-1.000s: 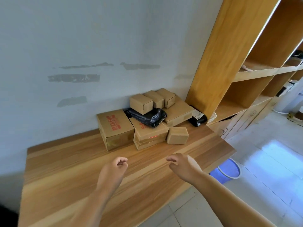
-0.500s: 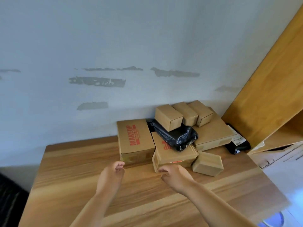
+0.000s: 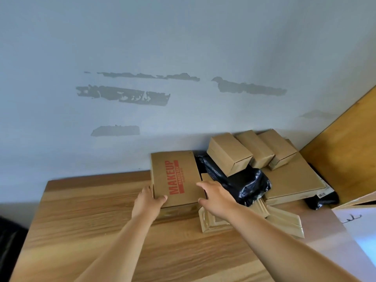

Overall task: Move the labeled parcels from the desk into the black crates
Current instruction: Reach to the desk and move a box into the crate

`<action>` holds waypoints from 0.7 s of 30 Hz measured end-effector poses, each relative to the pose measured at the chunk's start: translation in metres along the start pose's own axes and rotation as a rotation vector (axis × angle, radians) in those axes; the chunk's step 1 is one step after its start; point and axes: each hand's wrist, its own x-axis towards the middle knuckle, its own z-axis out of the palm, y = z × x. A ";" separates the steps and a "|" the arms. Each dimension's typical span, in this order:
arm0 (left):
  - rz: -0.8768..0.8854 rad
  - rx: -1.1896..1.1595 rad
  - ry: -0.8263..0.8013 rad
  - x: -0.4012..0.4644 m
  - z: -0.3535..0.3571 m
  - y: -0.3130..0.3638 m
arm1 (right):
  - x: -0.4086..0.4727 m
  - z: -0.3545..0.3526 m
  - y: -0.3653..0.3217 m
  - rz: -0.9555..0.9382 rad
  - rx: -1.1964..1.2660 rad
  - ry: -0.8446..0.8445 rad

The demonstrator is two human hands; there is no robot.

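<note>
Bench point(image 3: 85, 231): light wood grain, set against the wall; the parcels are heaped at its far right corner.

MAKEUP box point(image 3: 175, 178): largest carton at the left of the heap, flat brown corrugated card with red block lettering on the lid, far edge close to the wall. Judged stiff and fairly light for its size; the matte card should not slip. Best taken by the two long sides, low near the base, so the lid is not crushed.

Black poly bag point(image 3: 242, 184): glossy, wrinkled, soft; it lies just right of the carton under a small brown box point(image 3: 228, 153). Likely to sag and slide if pulled.

Left hand point(image 3: 147, 202): grips the carton's near left corner, thumb on the lid.

Right hand point(image 3: 216, 197): fingers spread wide over the carton's right edge, holding nothing that I can see.
</note>
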 end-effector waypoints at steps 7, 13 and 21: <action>0.007 -0.005 0.032 -0.022 0.000 -0.004 | 0.032 0.001 -0.012 0.077 -0.016 0.005; 0.016 -0.082 0.044 -0.045 0.000 -0.004 | 0.039 0.005 -0.021 0.125 0.113 0.045; -0.046 -0.248 0.132 -0.073 -0.012 0.012 | 0.017 -0.007 -0.020 0.079 0.631 -0.101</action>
